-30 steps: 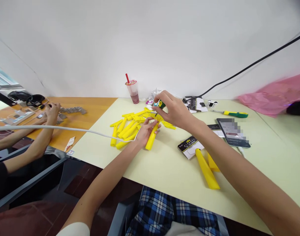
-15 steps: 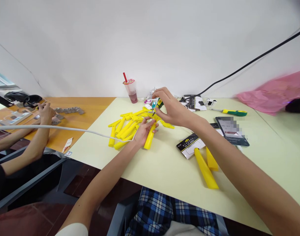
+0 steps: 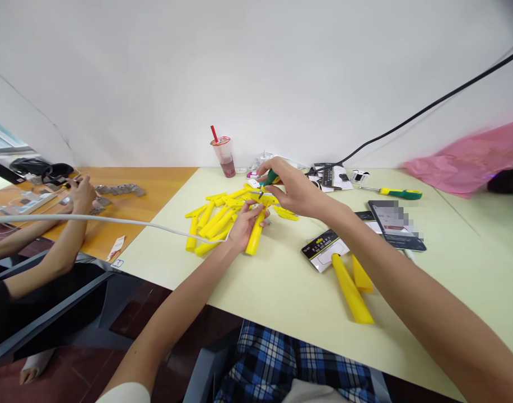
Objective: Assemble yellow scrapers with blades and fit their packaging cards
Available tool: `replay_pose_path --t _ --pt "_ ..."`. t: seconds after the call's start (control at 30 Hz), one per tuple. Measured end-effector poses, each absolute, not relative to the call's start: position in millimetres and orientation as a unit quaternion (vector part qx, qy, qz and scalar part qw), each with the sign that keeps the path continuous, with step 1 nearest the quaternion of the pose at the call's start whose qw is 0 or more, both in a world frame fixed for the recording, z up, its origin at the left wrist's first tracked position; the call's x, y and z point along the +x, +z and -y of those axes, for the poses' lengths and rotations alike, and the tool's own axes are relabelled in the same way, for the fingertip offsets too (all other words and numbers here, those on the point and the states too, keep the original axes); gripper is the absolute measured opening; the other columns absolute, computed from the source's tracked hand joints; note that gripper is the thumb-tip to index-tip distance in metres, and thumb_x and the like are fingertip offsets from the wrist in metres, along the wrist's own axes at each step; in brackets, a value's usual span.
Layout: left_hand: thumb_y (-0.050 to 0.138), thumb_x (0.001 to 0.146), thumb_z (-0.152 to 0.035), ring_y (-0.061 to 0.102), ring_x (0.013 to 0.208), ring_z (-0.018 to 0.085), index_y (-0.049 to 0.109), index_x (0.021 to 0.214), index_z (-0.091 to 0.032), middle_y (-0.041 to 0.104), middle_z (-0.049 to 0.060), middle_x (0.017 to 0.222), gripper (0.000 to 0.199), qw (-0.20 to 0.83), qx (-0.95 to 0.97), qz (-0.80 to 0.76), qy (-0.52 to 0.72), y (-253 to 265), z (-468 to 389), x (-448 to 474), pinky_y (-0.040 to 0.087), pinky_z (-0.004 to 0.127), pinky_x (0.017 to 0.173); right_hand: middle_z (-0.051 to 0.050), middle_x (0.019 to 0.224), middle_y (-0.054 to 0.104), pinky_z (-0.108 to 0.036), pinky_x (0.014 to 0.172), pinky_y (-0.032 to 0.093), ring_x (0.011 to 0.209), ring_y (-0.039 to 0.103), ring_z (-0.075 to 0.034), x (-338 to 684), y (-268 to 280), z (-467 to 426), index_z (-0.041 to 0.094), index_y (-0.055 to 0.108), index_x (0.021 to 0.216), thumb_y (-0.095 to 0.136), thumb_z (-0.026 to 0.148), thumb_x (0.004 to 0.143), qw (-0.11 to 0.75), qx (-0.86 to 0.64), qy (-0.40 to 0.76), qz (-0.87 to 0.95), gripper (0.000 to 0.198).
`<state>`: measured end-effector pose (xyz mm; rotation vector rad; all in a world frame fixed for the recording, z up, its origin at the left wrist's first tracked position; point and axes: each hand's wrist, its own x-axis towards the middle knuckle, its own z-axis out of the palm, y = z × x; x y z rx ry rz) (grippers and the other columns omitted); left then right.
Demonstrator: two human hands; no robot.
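Observation:
My left hand point(image 3: 242, 228) is wrapped round the grip of a yellow T-shaped scraper point(image 3: 255, 239), its head pointing away from me. In my right hand point(image 3: 297, 189) is a short screwdriver point(image 3: 271, 178) with a green and yellow handle, pinched between thumb and fingers. Its tip points down at the scraper's head; whether it touches a screw is too small to tell. A pile of similar yellow scrapers point(image 3: 217, 223) lies just left of my left hand. Below my right forearm rest loose yellow handles point(image 3: 351, 291) beside a black and white package card point(image 3: 319, 252).
A cup with a red straw point(image 3: 226, 159) stands near the wall. To the right lie a phone point(image 3: 393, 221), another screwdriver point(image 3: 401, 193) and a pink bag point(image 3: 470, 157). A white cable point(image 3: 113, 220) crosses on the left, where a co-worker's hands point(image 3: 80, 193) handle something small.
My right hand has turned slightly about the screwdriver, and more of its green handle shows. My left hand and the scraper have barely moved.

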<state>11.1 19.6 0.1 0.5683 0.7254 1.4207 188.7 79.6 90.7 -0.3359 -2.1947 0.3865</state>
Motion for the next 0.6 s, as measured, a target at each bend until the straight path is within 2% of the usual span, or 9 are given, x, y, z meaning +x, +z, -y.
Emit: replay_pose_path --t 0.13,0.27,0.4,0.5,0.6 --pt "0.092 0.074 -0.013 0.069 0.081 0.014 0.052 0.102 -0.024 0.067 0.001 0.1 0.05 0.655 0.256 -0.322 0.634 2.2 -20.3 9.0 0.04 0.018 0.052 -0.006 0.107 0.073 -0.042 0.088 0.06 0.092 0.071 -0.023 186.4 87.4 -80.5 0.026 0.059 0.113 0.064 0.024 0.099 0.462 -0.145 0.203 0.851 0.016" --pt "0.092 0.074 -0.014 0.069 0.08 0.014 0.051 0.102 -0.024 0.068 0.001 0.099 0.051 0.638 0.266 -0.327 0.644 1.1 -22.0 7.2 0.041 0.019 0.054 -0.005 0.104 0.074 -0.04 0.082 0.061 0.084 0.069 -0.022 183.6 83.1 -84.4 0.026 0.06 0.107 0.074 0.032 0.096 0.486 -0.17 0.191 0.835 0.019" --pt "0.092 0.075 -0.015 0.07 0.081 0.014 0.055 0.105 -0.023 0.07 0.001 0.1 0.048 0.62 0.282 -0.329 0.653 -1.3 -26.6 3.9 0.043 0.019 0.054 -0.005 0.102 0.073 -0.039 0.082 0.058 0.086 0.069 -0.023 183.3 86.7 -81.5 0.026 0.06 0.106 0.072 0.027 0.098 0.475 -0.171 0.163 0.847 0.015" --pt "0.091 0.078 -0.016 0.07 0.082 0.014 0.056 0.104 -0.022 0.07 0.001 0.1 0.044 0.593 0.276 -0.342 0.674 -3.1 -32.1 -2.4 0.043 0.019 0.054 -0.007 0.108 0.073 -0.038 0.082 0.053 0.091 0.068 -0.024 184.0 96.4 -70.6 0.026 0.059 0.109 0.063 0.02 0.102 0.465 -0.153 0.108 0.865 0.009" --pt "0.089 0.079 -0.014 0.07 0.082 0.013 0.057 0.101 -0.021 0.068 0.0 0.096 0.04 0.576 0.256 -0.341 0.697 -3.1 -36.4 -11.3 0.043 0.02 0.054 -0.009 0.115 0.074 -0.036 0.083 0.05 0.096 0.068 -0.025 186.3 107.7 -59.1 0.025 0.058 0.113 0.06 0.018 0.104 0.467 -0.137 0.088 0.869 0.012"
